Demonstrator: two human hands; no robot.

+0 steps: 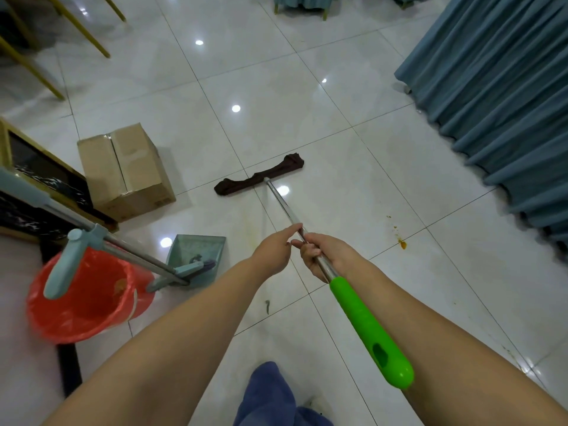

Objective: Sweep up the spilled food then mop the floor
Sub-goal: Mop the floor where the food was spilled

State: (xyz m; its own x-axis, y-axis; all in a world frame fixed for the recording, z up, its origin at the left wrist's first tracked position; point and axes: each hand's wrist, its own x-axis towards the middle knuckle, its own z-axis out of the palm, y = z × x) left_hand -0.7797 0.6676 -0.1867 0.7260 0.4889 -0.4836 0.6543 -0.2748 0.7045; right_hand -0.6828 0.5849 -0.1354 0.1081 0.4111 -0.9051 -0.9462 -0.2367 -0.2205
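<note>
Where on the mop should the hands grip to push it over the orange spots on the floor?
On the bare metal shaft, from above. The mop slants up from its dark cloth head toward the person, so the right hand wraps the shaft just above the green grip, and the left hand touches it slightly farther down. The orange spots lie to the right.

Mop pole (284, 204): short stretch hidden inside right hand (319, 256); whether left hand (273, 252) grips it or only touches with fingertips cannot be told. Mop cloth (259, 178): head frame beneath hidden. Broom handle (61, 210) cut off at left edge, blurred. Red bin (89, 296): near rim smeared by motion. Dustpan (196, 259) contents too small to identify. Blue curtain (498, 96) runs off right edge. Orange specks (401, 244) on floor: nature unclear.
</note>
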